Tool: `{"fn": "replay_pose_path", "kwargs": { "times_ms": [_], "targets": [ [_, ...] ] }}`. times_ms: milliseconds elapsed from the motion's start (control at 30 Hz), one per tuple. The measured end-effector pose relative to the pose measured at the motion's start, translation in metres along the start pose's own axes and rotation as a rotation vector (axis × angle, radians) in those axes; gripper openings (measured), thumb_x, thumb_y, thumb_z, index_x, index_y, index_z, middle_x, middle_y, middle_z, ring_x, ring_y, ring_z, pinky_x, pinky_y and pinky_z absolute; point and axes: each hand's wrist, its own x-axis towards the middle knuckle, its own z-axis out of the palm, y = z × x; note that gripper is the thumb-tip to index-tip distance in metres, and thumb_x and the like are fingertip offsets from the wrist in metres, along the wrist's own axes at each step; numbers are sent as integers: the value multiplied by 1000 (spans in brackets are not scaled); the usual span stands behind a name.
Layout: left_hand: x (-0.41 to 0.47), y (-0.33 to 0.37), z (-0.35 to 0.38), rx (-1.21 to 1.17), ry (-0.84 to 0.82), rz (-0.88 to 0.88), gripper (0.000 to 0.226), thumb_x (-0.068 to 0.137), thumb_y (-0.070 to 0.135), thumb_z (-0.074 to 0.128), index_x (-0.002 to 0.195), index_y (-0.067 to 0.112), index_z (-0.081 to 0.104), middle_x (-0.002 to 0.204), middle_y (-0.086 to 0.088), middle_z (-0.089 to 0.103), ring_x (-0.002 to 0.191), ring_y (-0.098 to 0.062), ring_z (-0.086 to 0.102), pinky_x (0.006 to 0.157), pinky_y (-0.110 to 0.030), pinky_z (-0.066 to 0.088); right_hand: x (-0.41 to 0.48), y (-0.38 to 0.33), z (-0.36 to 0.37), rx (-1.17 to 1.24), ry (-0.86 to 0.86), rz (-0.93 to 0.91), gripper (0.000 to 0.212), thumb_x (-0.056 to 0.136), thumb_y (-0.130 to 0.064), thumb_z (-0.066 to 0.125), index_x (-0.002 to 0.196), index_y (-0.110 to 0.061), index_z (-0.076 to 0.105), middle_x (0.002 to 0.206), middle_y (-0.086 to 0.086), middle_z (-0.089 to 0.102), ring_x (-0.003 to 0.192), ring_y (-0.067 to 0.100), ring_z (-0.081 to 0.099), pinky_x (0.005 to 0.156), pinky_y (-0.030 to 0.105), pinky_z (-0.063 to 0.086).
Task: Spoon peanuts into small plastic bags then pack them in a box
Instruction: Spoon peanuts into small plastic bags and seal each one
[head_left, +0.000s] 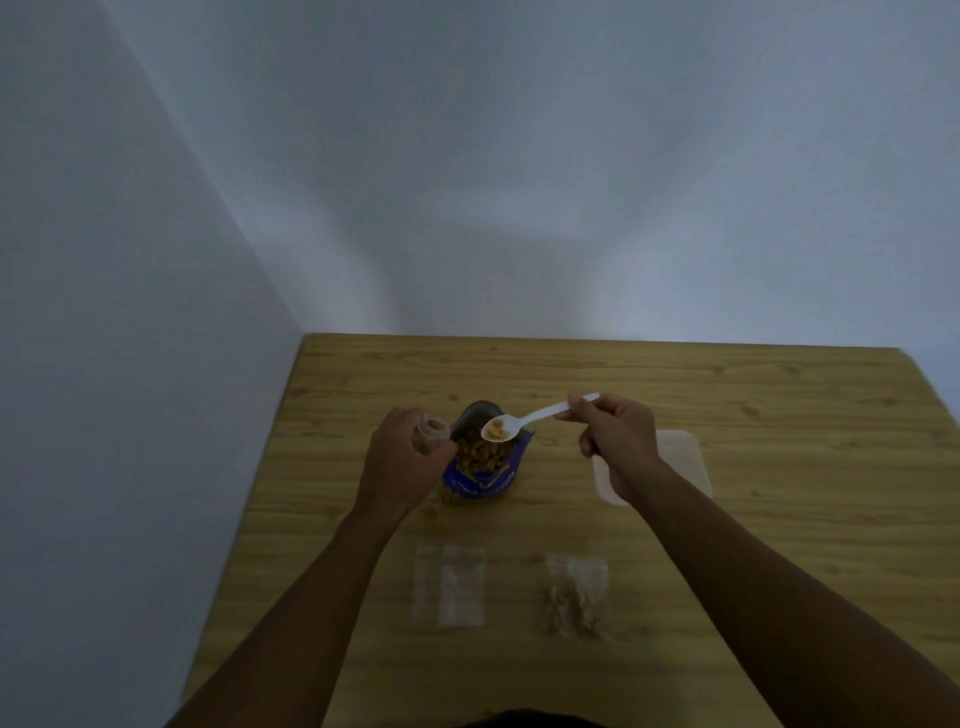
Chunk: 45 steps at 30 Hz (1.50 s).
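White plastic spoon (540, 414) gripped by right hand (621, 441), loaded bowl pointing left over blue peanut pouch (483, 470), just right of small clear plastic bag (431, 434) clutched in left hand (402, 462).

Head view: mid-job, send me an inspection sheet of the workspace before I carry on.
Surface: wooden table, set into a wall corner.
Job's things: open blue peanut bag, upright; white plastic spoon loaded with peanuts above it; stack of empty small bags; filled small bags; translucent box, partly behind the right forearm.
Clutter: a few loose peanuts by the peanut bag's foot.
Grips: left hand holds a small clear bag beside the peanut bag; right hand pinches the spoon's handle.
Cables: nothing seen.
Surroundings: bare pale walls.
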Motion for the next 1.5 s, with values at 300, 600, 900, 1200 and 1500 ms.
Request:
{"fn": "replay_pose_path", "kwargs": {
  "times_ms": [300,600,900,1200,1500],
  "targets": [
    [-10,1,4,-20,2,-10,14,81,15,75,93,11,69,93,-5,67,80,-19,66,67,-36,59,-16,27,37,-417,-29,-400,12,96,-21,67,90,-17,78,60,-9,70,40,5,60,47,28,54],
    [-11,-4,1,11,6,10,14,79,12,76,91,6,71,87,-7,66,77,-20,63,64,-28,51,-14,34,63,-490,-10,-384,15,94,-25,69,85,-16,79,62,4,71,43,11,58,49,40,55],
    [-9,-10,-1,19,-11,17,15,81,16,75,87,4,70,83,-9,67,75,-22,64,65,-41,56,-18,38,64,-475,-64,-345,15,94,-23,69,83,-19,78,55,1,67,39,7,55,47,34,51],
    [-9,-3,-6,-28,-50,-44,15,84,17,74,97,9,72,93,2,70,78,-2,63,62,-17,50,-11,30,54,-284,23,-110,18,95,-19,68,82,-10,76,67,12,73,37,11,52,46,27,46],
    [-6,6,-9,-60,-76,-78,12,86,17,70,98,16,70,83,4,68,59,3,56,48,-7,37,-8,16,32,-86,44,47,16,95,-16,67,86,-6,75,80,16,76,43,16,46,45,30,42]
  ]
}}
